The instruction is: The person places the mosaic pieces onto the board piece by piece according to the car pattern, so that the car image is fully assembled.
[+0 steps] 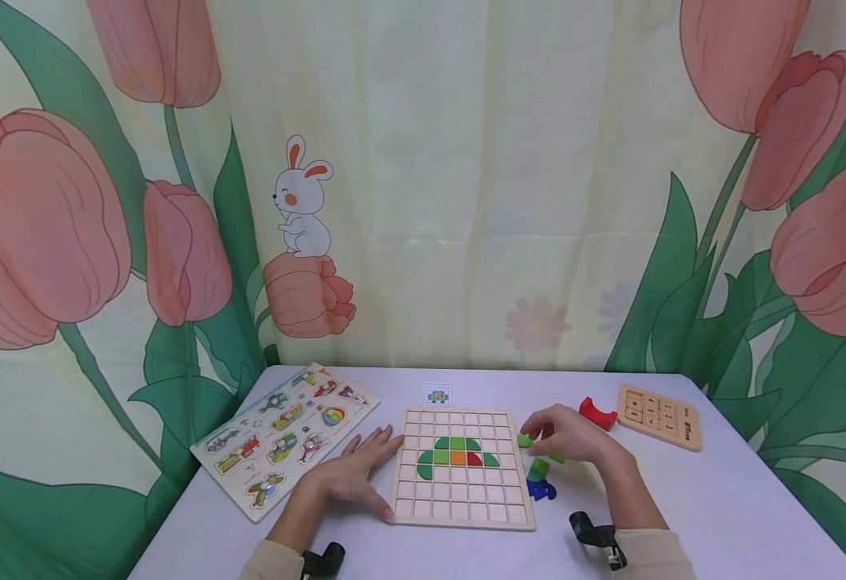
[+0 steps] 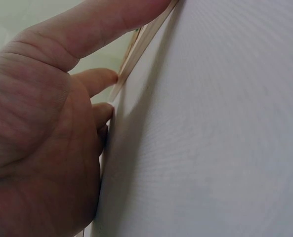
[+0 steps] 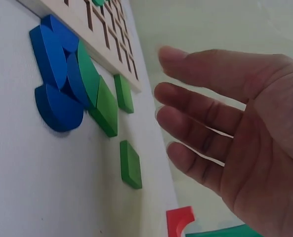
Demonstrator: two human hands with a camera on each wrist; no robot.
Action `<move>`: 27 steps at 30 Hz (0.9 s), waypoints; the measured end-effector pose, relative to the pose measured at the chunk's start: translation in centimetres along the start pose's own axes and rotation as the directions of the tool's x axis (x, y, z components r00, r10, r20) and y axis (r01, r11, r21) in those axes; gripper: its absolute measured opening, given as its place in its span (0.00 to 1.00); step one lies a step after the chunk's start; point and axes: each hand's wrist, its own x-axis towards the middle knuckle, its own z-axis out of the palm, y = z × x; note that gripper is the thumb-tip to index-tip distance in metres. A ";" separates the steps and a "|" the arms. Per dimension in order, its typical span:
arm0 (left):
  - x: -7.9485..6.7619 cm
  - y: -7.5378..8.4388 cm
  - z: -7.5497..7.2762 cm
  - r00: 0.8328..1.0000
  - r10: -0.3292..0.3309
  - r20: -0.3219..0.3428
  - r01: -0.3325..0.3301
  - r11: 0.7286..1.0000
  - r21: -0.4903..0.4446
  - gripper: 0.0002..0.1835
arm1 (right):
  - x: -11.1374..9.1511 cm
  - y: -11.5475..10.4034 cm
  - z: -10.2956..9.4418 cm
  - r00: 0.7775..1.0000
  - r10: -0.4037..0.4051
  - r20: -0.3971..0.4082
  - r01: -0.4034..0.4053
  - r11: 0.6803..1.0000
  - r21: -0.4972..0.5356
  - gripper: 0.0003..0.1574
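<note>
A gridded wooden board (image 1: 437,510) lies in the middle of the table, with green, orange and red pieces (image 1: 458,457) forming a dome shape in its cells. Along its left edge rests my left hand (image 1: 354,477), fingers spread and thumb at the near corner; the left wrist view shows its fingertips against the board's side. My right hand (image 1: 570,433) hovers just right of the board, over loose green blocks (image 3: 131,164). In the right wrist view its fingers are loosely bent with nothing between them. Blue curved blocks (image 3: 50,57) cluster beside the board.
A picture puzzle board (image 1: 285,439) with animals and toys lies slanted at the left. Behind the grid board is a small pattern card (image 1: 437,394). Red curved blocks (image 1: 598,414) and a wooden number board (image 1: 659,416) sit at the back right, before a tulip-printed curtain (image 1: 466,201).
</note>
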 end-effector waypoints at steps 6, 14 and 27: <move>0.0 0.0 0.0 1.000 0.000 0.000 0.000 1.000 0.000 0.68 | -0.4 0.5 -0.2 0.998 0.058 0.005 -0.058 0.998 -0.001 0.16; 0.0 0.1 -0.1 1.000 -0.003 0.000 0.003 1.000 -0.022 0.68 | -0.6 0.7 0.3 0.992 0.116 0.040 -0.116 0.993 -0.023 0.13; -0.1 0.1 -0.1 1.000 -0.005 -0.005 0.005 1.000 -0.014 0.69 | -0.6 0.3 0.8 0.988 0.153 0.027 -0.150 0.985 -0.089 0.13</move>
